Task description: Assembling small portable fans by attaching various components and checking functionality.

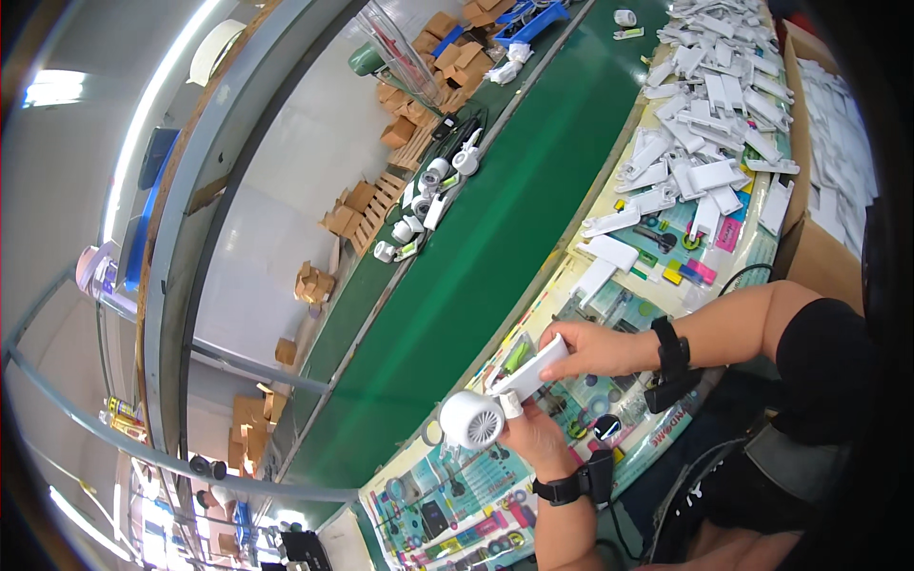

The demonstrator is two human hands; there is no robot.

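My left hand (536,440) is closed around the short neck of a white round fan-like head (471,420) with a slotted vent on its face. In my right hand (602,349) I pinch a long white plastic shell (533,369) between thumb and fingers. The shell's lower end meets the neck of the round head; whether the two are joined cannot be told. Just behind the shell shows a bright green piece (517,356). Another white plastic shell (609,255) lies on the printed table cover (457,509), beyond my right hand.
White plastic shells (709,105) are heaped along the table at the upper right, beside a cardboard box (819,243) full of white parts. A green conveyor belt (457,276) runs along the table; several white round-headed units (435,173) stand at its far side. A dark cable (747,273) crosses the table edge.
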